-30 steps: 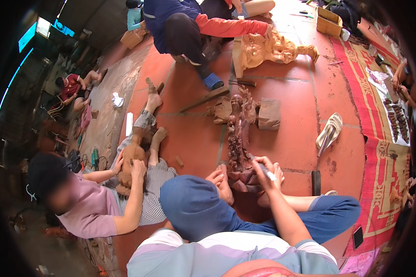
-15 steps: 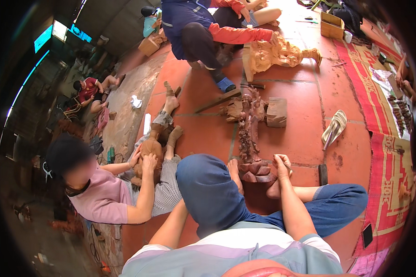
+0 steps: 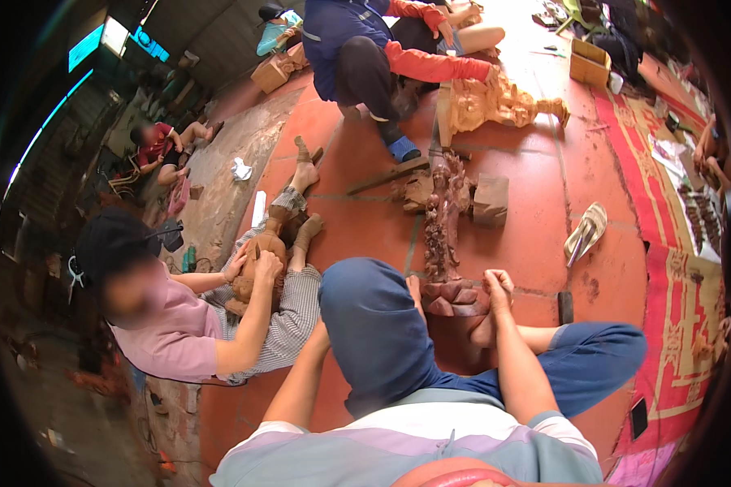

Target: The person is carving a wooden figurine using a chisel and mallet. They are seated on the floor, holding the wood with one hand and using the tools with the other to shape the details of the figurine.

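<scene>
My right hand (image 3: 499,290) is closed, its fingers curled beside the base of a dark red carved wooden statue (image 3: 444,219). Whatever those fingers may hold cannot be made out. The statue lies lengthwise away from me on the tiles, its faceted base (image 3: 456,299) nearest me and its upper part by rough wood blocks (image 3: 490,200). My left forearm (image 3: 299,381) runs behind my raised knee, which hides the left hand.
On the left a person in pink works on a wooden carving (image 3: 261,253). Ahead, another person's hand rests on a pale wooden statue (image 3: 495,109). A sandal (image 3: 586,231), a dark block (image 3: 565,308), a red patterned mat (image 3: 666,325) and a phone (image 3: 639,417) lie right.
The view has shifted slightly. My right hand remains closed by the statue's base, and the person on the left has moved their hand a little on the carving.
</scene>
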`<state>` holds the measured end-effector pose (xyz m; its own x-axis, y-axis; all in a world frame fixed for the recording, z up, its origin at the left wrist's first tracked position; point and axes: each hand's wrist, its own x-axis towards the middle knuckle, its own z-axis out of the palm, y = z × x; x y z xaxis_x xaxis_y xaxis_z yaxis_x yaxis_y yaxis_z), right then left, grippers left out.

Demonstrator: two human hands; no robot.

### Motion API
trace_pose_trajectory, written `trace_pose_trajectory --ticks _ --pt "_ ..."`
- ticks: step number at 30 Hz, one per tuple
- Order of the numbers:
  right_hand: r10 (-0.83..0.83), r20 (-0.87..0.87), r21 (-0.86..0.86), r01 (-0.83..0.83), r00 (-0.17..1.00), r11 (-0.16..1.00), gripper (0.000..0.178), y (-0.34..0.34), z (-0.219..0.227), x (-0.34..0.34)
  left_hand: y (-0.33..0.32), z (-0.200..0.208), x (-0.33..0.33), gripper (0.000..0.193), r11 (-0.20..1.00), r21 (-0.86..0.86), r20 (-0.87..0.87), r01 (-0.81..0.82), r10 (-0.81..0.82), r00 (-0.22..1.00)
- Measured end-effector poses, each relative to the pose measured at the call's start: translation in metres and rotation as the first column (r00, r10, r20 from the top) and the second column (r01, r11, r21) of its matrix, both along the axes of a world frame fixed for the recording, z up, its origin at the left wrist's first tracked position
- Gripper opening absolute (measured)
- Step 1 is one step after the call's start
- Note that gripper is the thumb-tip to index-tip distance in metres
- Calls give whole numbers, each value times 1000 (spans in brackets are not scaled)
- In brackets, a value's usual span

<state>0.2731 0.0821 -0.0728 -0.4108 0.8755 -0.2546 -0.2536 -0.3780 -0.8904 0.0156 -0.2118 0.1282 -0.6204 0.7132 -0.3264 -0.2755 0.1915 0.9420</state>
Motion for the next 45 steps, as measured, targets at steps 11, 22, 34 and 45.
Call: trace_pose_trajectory --ticks 11,22,34,45 --pt "18 51 67 -21 999 998 14 -19 52 -22 33 9 -17 16 997 71 -71 40 -35 997" --pt "52 160 187 -82 986 979 14 -21 42 -29 66 127 -26 12 995 98 -360 -21 55 931" --pt "57 94 51 -62 994 997 13 -11 50 -33 122 340 68 21 256 585 -516 770 -615 597" --pt "59 138 124 -76 989 989 13 -2 50 -28 152 347 118 7 -16 536 -749 844 -469 468"
